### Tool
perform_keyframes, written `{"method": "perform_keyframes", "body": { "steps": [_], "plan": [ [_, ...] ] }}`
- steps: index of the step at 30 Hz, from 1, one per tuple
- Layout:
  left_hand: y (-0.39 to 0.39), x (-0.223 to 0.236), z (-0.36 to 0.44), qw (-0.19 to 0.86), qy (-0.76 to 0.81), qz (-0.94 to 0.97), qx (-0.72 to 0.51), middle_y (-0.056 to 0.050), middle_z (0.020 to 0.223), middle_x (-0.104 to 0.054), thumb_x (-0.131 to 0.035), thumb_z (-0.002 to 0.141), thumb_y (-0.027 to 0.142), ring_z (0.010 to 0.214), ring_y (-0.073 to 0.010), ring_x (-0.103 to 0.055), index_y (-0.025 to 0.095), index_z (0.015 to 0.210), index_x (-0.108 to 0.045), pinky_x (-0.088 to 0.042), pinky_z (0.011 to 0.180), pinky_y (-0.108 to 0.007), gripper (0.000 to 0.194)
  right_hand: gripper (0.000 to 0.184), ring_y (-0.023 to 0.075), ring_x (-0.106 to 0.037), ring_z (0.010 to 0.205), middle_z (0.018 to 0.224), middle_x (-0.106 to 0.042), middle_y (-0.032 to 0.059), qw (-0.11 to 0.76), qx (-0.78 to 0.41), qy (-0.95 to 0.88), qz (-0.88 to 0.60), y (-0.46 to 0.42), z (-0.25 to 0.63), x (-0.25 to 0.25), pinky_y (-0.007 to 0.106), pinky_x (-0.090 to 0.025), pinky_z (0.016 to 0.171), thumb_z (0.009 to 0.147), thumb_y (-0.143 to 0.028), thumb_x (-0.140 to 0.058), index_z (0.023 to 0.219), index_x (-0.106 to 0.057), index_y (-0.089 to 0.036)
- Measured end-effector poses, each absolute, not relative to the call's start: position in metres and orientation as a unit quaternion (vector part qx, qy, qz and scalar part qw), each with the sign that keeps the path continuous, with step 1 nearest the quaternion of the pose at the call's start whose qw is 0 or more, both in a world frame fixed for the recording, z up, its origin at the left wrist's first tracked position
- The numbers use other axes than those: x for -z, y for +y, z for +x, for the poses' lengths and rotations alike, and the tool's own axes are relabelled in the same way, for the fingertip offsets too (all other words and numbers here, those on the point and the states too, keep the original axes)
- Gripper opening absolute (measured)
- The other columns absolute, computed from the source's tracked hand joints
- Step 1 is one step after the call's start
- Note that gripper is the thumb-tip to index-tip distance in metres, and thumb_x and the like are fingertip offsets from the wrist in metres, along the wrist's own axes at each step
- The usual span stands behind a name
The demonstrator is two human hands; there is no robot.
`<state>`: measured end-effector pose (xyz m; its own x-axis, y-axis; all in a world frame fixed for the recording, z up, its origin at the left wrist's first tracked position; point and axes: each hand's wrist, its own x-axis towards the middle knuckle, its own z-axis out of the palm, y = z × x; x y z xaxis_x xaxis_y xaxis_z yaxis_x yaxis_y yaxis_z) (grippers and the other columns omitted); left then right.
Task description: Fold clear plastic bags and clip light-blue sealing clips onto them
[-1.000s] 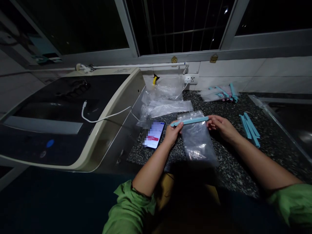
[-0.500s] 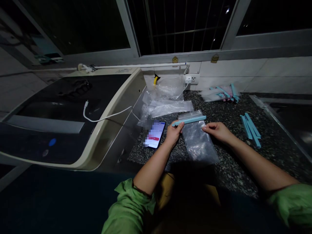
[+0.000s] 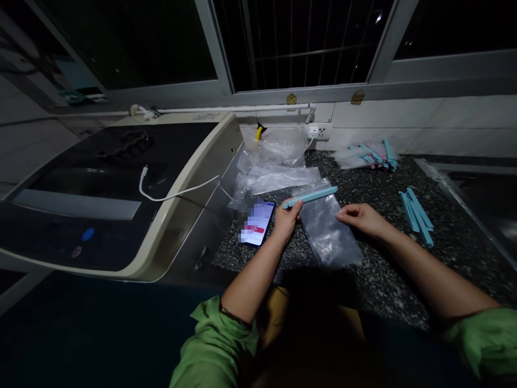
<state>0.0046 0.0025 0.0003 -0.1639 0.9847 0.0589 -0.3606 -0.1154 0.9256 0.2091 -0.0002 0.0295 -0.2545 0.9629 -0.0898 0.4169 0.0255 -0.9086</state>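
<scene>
A light-blue bag sealing clip (image 3: 317,196) lies slantwise across the upper part of a clear plastic bag (image 3: 329,231); some of the bag shows above it. My left hand (image 3: 286,220) grips the clip's left end, thumb on top. The clip's right end sticks out past the bag with no hand on it. Beside the bag's right edge, my right hand (image 3: 359,218) has thumb and forefinger pinched together. Whether a bit of the bag is between those fingertips I cannot make out.
Several blue clips (image 3: 416,215) lie loose at right. Behind them is a bag of blue and pink clips (image 3: 374,154). A lit phone (image 3: 258,223) lies left of my left hand, with more plastic bags (image 3: 278,178) behind it. A washing machine (image 3: 194,199) bounds the counter's left side.
My right hand has let go of the clip's right end and dropped to the bag's right edge. In my left hand the clip has tilted, right end up, and shifted slightly left.
</scene>
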Motion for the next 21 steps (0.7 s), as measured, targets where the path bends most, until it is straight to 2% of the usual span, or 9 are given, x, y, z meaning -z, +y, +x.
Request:
{"method": "perform_keyframes", "body": {
  "steps": [11,21],
  "plan": [
    [0.0029,-0.0015,0.0061,0.516,0.428,0.374,-0.641,0.007,0.051,-0.05,-0.074,0.054,0.044,0.042,-0.004,-0.039,0.015,0.073,-0.058,-0.031,0.043,-0.019,0.038,0.051,0.0097,-0.04,0.051,0.053,-0.049,-0.0011,0.284,-0.442,-0.659,-0.539,-0.0003,0.2084,-0.0289,0.024,-0.03,0.049,0.052,-0.067,-0.065,0.055,-0.056,-0.016],
    [0.0033,-0.0008,0.0052,0.515,0.425,0.372,-0.645,0.008,0.051,-0.049,-0.073,0.056,0.042,0.042,-0.0046,-0.04,0.015,0.073,-0.057,-0.031,0.044,-0.02,0.036,0.052,0.0089,-0.038,0.05,0.051,-0.047,-0.0027,0.261,-0.457,-0.662,-0.533,0.0013,0.2111,-0.0314,0.024,-0.028,0.05,0.048,-0.066,-0.067,0.055,-0.055,-0.016]
  ]
}}
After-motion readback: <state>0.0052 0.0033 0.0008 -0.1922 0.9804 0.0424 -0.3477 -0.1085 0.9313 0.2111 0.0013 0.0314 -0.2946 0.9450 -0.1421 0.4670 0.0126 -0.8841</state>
